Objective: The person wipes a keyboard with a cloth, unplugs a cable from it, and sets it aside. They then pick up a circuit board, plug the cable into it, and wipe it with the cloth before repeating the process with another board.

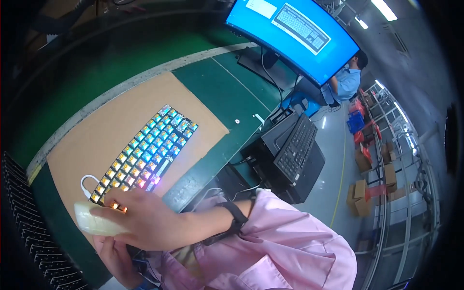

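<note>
Pink sleeve [295, 227] right up close, right hand [150, 220] over the near end of a lit keyboard [147, 150].

Board's lying on brown cardboard [111, 116], and the step in hand looks like working the last few keys with that pale block [92, 220] alongside. Right thumb's across the block, another finger's apart from it over the keys. Next move probably calls for a light touch, minding the white cable [83, 181]. Left hand [113, 256] is tucked underneath, mostly covered, so can't tell how its fingers close or which hand really grips the block. Nearest keys are hidden too.
</note>
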Demonstrator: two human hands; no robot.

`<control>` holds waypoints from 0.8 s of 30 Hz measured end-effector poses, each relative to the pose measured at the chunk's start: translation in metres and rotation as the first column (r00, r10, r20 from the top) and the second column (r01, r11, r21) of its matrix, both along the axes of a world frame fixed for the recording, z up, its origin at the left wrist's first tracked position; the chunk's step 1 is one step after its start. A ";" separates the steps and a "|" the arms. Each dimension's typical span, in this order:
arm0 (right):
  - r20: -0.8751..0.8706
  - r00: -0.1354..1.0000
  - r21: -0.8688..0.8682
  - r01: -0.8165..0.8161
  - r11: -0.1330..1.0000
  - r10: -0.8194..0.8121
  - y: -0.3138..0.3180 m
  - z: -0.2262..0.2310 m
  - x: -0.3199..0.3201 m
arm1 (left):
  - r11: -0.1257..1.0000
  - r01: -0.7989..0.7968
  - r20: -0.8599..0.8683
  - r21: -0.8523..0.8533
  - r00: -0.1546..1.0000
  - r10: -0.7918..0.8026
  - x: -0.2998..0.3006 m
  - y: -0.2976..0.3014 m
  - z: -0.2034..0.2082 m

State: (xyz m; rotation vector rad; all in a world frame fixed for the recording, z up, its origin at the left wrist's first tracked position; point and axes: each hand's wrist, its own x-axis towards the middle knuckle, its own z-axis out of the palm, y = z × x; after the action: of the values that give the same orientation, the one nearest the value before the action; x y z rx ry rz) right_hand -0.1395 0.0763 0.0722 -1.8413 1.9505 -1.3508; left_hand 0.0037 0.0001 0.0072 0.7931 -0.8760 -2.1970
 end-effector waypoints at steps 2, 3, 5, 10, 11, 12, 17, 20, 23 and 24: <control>-0.064 0.997 0.088 0.059 0.994 -0.054 0.002 -0.006 -0.005 | 0.999 0.013 -0.031 -0.035 0.999 -0.014 0.000 0.000 0.000; -0.088 0.994 0.224 0.078 0.971 -0.060 0.006 -0.007 -0.014 | 0.998 0.012 -0.040 -0.062 0.999 -0.015 0.000 0.000 0.001; -0.246 0.945 0.257 0.278 0.926 -0.216 0.022 -0.005 -0.055 | 0.993 0.023 -0.079 -0.115 0.996 -0.032 -0.003 0.000 0.000; -0.474 0.579 0.191 0.803 0.564 -0.664 0.081 -0.001 -0.169 | 0.992 0.037 -0.125 -0.117 0.991 -0.052 -0.006 -0.002 -0.001; -0.495 0.499 0.244 0.865 0.438 -0.711 0.087 -0.002 -0.183 | 0.992 0.039 -0.117 -0.119 0.992 -0.053 -0.006 -0.002 -0.001; -0.454 0.531 0.164 0.839 0.519 -0.715 0.090 -0.003 -0.186 | 0.991 0.040 -0.103 -0.126 0.993 -0.053 -0.005 -0.002 -0.001; -0.239 0.823 -0.089 0.510 0.856 -0.515 0.037 0.008 -0.108 | 0.992 0.013 -0.041 -0.128 0.999 -0.018 -0.002 0.000 -0.004; -0.186 0.981 0.218 -0.014 0.976 0.056 -0.017 0.012 -0.011 | 0.993 -0.032 -0.027 -0.111 0.999 0.029 0.000 0.001 -0.003; -0.052 0.996 0.284 -0.060 0.957 0.077 -0.022 0.003 0.003 | 0.994 -0.013 -0.014 -0.111 1.000 0.011 0.001 0.001 -0.001; -0.188 0.980 0.176 0.100 0.979 -0.066 -0.019 -0.002 -0.013 | 0.991 0.012 -0.021 -0.134 1.000 -0.015 0.000 0.001 -0.001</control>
State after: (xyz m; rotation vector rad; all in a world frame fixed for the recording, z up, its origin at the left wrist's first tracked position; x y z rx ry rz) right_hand -0.1525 0.0575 0.0707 -1.8698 2.1817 -1.0117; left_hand 0.0041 0.0008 0.0060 0.6989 -1.0088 -2.1291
